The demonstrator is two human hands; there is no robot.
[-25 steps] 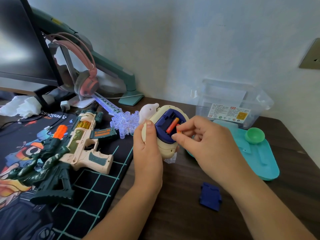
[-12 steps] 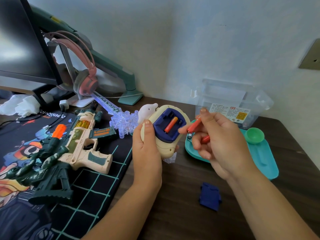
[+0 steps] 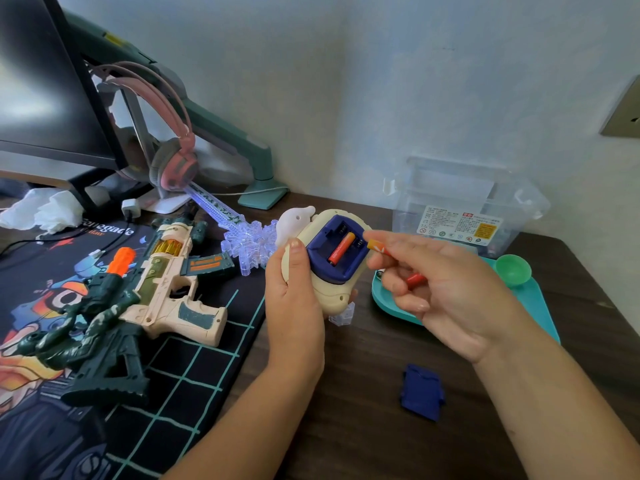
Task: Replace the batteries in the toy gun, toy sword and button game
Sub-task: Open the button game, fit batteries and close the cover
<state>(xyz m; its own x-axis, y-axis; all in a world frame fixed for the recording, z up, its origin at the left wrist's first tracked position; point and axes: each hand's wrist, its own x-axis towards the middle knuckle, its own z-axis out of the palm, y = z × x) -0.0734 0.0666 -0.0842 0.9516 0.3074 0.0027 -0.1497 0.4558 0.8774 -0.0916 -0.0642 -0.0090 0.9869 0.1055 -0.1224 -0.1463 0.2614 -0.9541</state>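
Dark wooden table (image 3: 363, 427) against a pale wall, and you're working over its middle. Your left hand (image 3: 294, 306) is gripping the button game (image 3: 329, 296), fingers wrapped behind it and thumb pressing on its cream shell, lifting it clear of the table with the back facing you. Its navy battery compartment (image 3: 323, 268) is lying open, and one orange battery (image 3: 341, 248) is sitting in a slot, slanted.

Your right hand (image 3: 460, 292) is pinching a second orange battery (image 3: 379, 247) between thumb and forefinger, its tip hovering at the compartment's right edge. A red battery (image 3: 415, 280) is tucked under the curled lower fingers of that same hand.

Towards the front edge, the navy battery cover (image 3: 422, 396) is lying flat on the bare wood, well apart from the game. Over on the left side, the toy gun (image 3: 166, 292) is resting on the printed desk mat (image 3: 194, 393), muzzle pointing to the back edge. Behind it the toy sword (image 3: 249, 237) is glowing blue, its snowflake guard just beside the game.

On the right side, a teal tray (image 3: 540, 306) is carrying a green bowl (image 3: 513, 269), and a clear plastic box (image 3: 467, 202) is standing at the back edge behind it. In the back left corner, pink headphones (image 3: 176, 164) are hanging beside a monitor (image 3: 45, 98).
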